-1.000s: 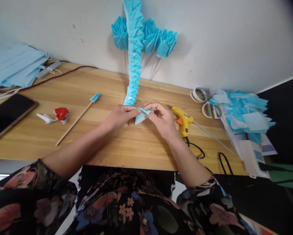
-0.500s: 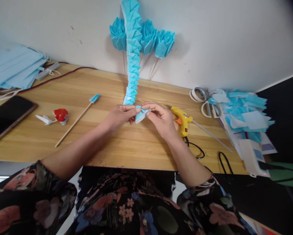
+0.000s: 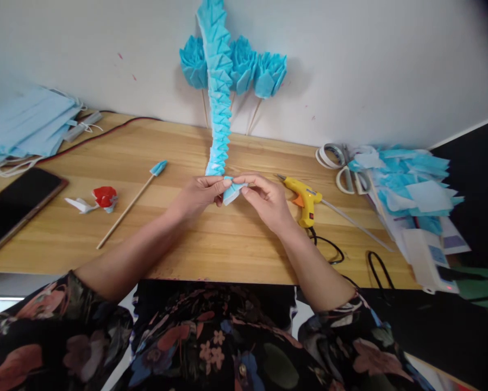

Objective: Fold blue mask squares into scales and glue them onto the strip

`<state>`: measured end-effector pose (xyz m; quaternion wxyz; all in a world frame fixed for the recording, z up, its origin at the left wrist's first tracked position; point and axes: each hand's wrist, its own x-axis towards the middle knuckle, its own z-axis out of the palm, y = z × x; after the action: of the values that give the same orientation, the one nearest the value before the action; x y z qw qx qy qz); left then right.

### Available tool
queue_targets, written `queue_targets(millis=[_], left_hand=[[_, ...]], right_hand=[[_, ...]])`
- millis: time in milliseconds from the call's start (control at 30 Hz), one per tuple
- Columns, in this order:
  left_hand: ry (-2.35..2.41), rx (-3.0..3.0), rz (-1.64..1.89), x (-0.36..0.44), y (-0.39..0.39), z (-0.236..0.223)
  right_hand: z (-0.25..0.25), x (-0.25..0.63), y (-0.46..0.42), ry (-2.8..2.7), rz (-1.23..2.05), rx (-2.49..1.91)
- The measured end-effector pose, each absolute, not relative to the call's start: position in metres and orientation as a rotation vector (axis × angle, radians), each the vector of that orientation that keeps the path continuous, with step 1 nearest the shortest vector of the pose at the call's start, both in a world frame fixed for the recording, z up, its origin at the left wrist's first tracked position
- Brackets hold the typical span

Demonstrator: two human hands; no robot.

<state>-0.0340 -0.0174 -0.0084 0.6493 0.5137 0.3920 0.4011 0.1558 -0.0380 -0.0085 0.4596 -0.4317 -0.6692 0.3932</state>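
Observation:
Between my hands is the near end of a long strip of folded blue fabric [image 3: 218, 95], which rises away from me toward the wall. My left hand [image 3: 201, 196] pinches this end, thumb on top. With thumb and fingers, my right hand [image 3: 266, 198] grips a small loose flap [image 3: 232, 191] of the strip, blue on one side and whitish on the other. To the right of my right hand lies a yellow hot glue gun [image 3: 305, 198]. Left of my left hand rests a wooden stick with a blue bud tip [image 3: 158, 168].
Several blue fabric flowers [image 3: 270, 75] on sticks lean against the wall. At left are face masks [image 3: 36, 122], a phone [image 3: 19, 206] and a red flower [image 3: 105, 198]. On the right are tape [image 3: 329, 156], scissors [image 3: 350, 182], blue fabric pieces [image 3: 419, 182] and a white power box [image 3: 427, 260].
The view has shifted slightly. Both hands keep their grip at the strip's end, and the small flap's angle differs a little.

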Motion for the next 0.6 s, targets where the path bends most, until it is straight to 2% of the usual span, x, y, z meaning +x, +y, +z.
queue_targets(millis=[333, 600], left_hand=[[0.915, 1.086, 1.006, -0.033, -0.015, -0.010], [0.951, 1.149, 1.017, -0.031, -0.017, -0.007]], right_hand=[[-0.007, 0.152, -0.037, -1.351, 1.198, -1.140], [-0.015, 0.146, -0.036, -1.398, 1.370, -1.147]])
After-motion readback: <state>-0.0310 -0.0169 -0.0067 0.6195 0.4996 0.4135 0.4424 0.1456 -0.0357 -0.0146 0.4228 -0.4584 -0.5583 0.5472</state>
